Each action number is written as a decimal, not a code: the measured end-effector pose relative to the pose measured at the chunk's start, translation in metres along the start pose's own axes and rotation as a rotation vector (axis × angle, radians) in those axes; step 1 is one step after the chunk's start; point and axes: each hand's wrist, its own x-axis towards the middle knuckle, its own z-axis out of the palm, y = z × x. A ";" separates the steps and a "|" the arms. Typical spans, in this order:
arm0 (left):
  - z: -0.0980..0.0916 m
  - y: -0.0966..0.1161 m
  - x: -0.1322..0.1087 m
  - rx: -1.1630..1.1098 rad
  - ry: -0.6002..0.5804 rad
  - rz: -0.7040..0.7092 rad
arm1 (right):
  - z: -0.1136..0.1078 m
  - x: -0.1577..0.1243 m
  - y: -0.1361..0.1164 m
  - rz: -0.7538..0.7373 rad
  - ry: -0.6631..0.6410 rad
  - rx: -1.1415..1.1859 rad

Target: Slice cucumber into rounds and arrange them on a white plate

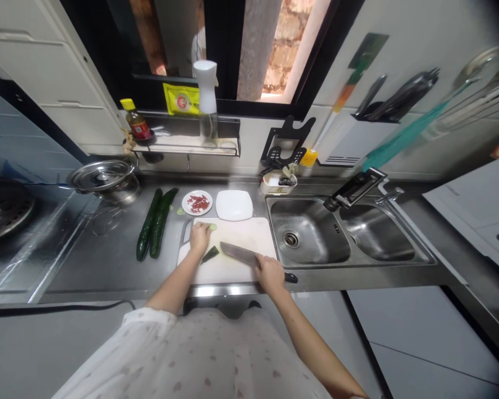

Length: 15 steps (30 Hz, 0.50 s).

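My right hand (270,272) is wrapped round the handle of a kitchen knife (239,254). Its broad blade points left over the white cutting board (241,271). At the board's upper left, my left hand (199,237) has its fingers closed at a small pale green cucumber slice (213,227). A dark green cut piece of cucumber (210,254) lies on the board between my left hand and the blade. Two whole cucumbers (148,224) lie side by side on the counter, left of the board.
Behind the board stand a small plate with red chopped bits (198,203) and a white square dish (234,205). A double sink (311,230) is to the right, a lidded steel pot (108,180) to the left. A shelf holds a sauce bottle (138,122) and a spray bottle (208,102).
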 end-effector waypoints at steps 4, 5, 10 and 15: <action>0.001 -0.001 0.000 0.007 -0.006 0.011 | 0.001 0.000 0.001 -0.007 0.014 0.005; 0.001 -0.001 0.000 0.009 -0.011 0.015 | 0.001 0.000 0.001 -0.005 0.014 0.005; -0.001 -0.002 0.000 0.021 -0.022 0.036 | 0.000 0.001 0.000 0.008 0.001 0.014; -0.001 -0.003 0.001 0.017 -0.024 0.049 | -0.001 0.001 0.000 0.011 0.000 0.042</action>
